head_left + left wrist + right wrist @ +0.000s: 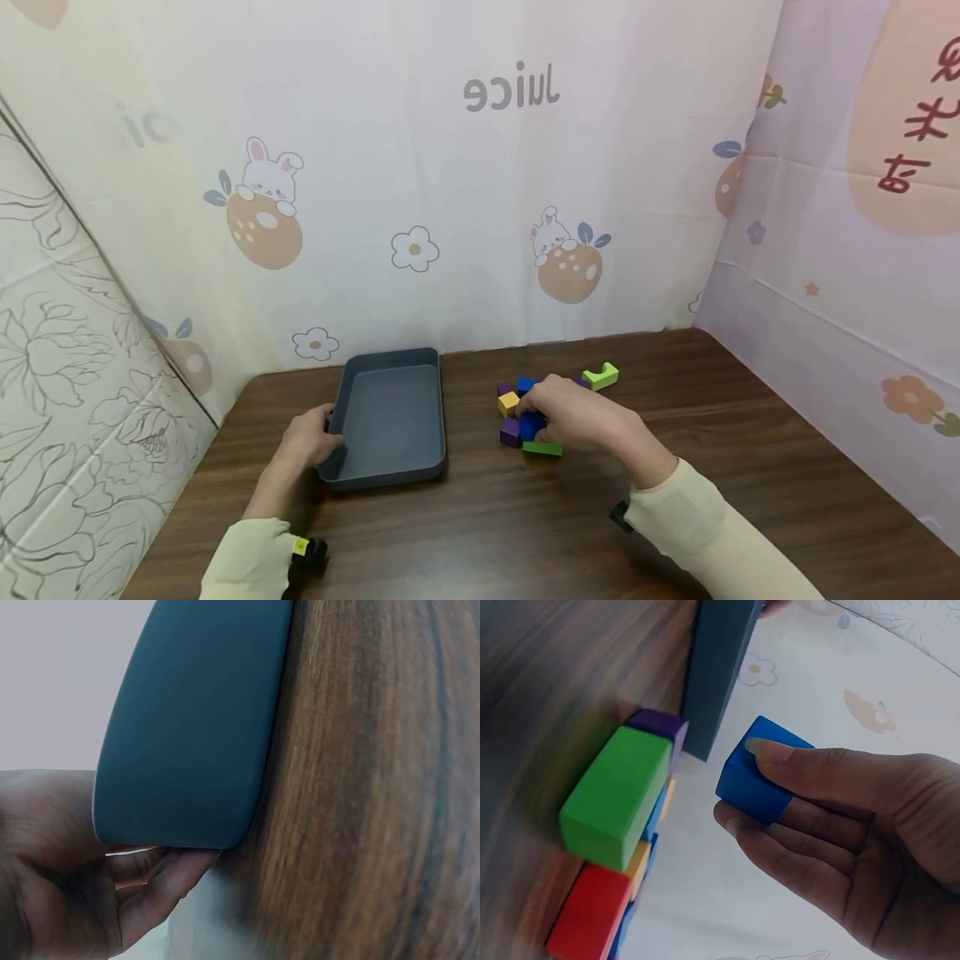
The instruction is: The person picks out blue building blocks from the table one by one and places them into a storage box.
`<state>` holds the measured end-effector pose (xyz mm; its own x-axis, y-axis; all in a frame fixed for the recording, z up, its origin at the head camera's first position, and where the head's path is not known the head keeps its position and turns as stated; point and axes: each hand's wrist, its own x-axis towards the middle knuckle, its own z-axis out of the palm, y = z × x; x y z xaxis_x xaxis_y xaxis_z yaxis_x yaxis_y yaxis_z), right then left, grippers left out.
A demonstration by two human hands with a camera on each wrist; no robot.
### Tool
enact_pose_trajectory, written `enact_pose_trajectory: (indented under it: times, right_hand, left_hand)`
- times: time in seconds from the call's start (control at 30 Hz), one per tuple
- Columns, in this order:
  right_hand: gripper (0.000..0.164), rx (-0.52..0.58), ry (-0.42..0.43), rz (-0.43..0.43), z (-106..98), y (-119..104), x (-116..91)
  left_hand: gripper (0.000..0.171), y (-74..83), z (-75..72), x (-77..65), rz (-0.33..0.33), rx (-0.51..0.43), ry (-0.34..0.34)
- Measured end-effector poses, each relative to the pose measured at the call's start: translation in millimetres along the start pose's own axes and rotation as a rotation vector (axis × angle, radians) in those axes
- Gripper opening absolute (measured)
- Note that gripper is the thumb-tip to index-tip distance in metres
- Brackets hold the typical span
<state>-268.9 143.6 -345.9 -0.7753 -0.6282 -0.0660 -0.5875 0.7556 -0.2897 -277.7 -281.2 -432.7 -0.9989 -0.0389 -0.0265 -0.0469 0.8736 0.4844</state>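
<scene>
At the left side of a dark grey tray [390,421], my left hand [309,440] grips the wall, thumb over the rim and fingers outside. The left wrist view shows the hand [64,877] at the tray's end [187,735], fingers partly hidden behind it. My right hand [581,410] pinches a blue block [750,776] between thumb and fingers, above the other blocks. Beneath and around that hand lie a green block [542,449], a purple block [510,432] and a yellow block [508,404]. A red block [592,911] shows beside the green one in the right wrist view.
A light green block with a curved notch [601,377] lies at the back right of the pile. Another blue block [527,385] sits behind the yellow one. The brown wooden table [480,533] meets a printed curtain [480,308] at the back.
</scene>
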Motion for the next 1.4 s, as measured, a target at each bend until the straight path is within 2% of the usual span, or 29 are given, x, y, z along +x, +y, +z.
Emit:
enact_pose_trajectory:
  times: [0.27, 0.53, 0.7, 0.9, 1.1, 1.4]
  right_hand:
    - [0.037, -0.025, 0.037, -0.088, -3.0, -16.4, 12.9]
    - [0.031, 0.030, 0.049, -0.165, -5.4, -30.8, 28.0]
    - [0.029, 0.016, 0.061, -0.206, -4.7, -37.5, 35.8]
    - [0.030, 0.038, 0.057, -0.215, -3.6, -48.4, 43.8]
    - [0.029, 0.043, 0.055, -0.232, -2.5, -59.2, 51.4]
    - [0.033, 0.029, 0.077, -0.240, -2.5, -69.3, 61.7]
  left_hand:
    - [0.059, -1.5, -0.5, 0.8, 0.002, 0.011, 0.006]
    - [0.059, 0.6, -2.2, 0.7, -0.006, 0.013, 0.012]
    - [0.061, 1.0, -2.4, 1.4, -0.007, 0.016, 0.010]
    - [0.062, 0.3, -1.9, 0.9, -0.004, 0.024, 0.011]
    - [0.063, -1.0, 0.1, 0.1, -0.033, 0.009, -0.003]
    - [0.063, -0.3, 2.0, 1.3, -0.015, 0.012, 0.003]
